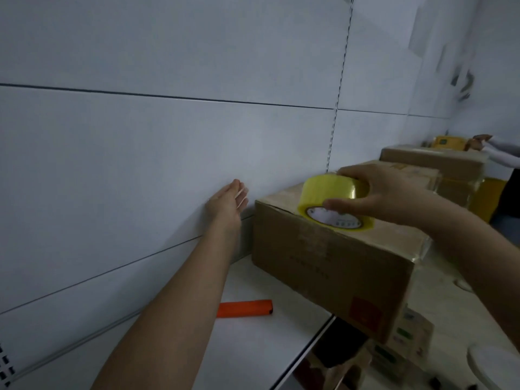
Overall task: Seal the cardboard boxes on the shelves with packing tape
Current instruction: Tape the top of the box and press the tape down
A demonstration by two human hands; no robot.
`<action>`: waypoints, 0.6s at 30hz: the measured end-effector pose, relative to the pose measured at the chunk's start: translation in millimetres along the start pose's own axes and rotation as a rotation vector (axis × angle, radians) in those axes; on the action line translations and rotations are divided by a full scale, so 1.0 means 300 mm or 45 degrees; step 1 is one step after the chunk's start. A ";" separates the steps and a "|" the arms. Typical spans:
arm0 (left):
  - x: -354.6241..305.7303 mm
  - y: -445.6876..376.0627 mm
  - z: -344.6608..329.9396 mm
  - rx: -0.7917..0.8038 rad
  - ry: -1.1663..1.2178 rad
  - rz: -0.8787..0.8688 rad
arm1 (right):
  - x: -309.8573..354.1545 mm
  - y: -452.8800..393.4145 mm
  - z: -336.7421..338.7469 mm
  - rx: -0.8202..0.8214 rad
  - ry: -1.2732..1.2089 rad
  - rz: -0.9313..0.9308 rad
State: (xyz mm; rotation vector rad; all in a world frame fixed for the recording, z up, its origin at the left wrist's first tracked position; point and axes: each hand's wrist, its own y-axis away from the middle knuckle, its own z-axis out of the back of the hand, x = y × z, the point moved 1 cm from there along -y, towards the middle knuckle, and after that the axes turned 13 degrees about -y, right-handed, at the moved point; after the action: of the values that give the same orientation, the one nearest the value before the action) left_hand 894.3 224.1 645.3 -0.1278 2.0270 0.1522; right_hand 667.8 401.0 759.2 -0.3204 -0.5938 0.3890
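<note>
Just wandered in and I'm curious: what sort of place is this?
Probably a stockroom or packing area: cardboard boxes lined up on a white metal shelf, and a roll of packing tape held in the right hand.

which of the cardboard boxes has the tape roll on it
The nearest cardboard box, at the shelf's front edge: the right hand holds the yellow tape roll on its top. The farther boxes carry none.
</note>
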 end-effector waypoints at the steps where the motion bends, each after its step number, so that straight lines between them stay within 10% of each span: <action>1: 0.016 -0.001 -0.017 -0.004 0.010 0.025 | -0.019 -0.008 0.005 -0.064 0.004 -0.019; 18: 0.163 -0.117 -0.062 -0.243 0.059 0.268 | -0.060 -0.083 -0.047 -0.089 0.192 0.114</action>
State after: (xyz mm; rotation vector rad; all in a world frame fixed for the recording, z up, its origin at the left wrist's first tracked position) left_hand 861.8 185.4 607.8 -0.0370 2.0670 0.4798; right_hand 669.0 368.5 749.7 -0.4407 -0.4472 0.4266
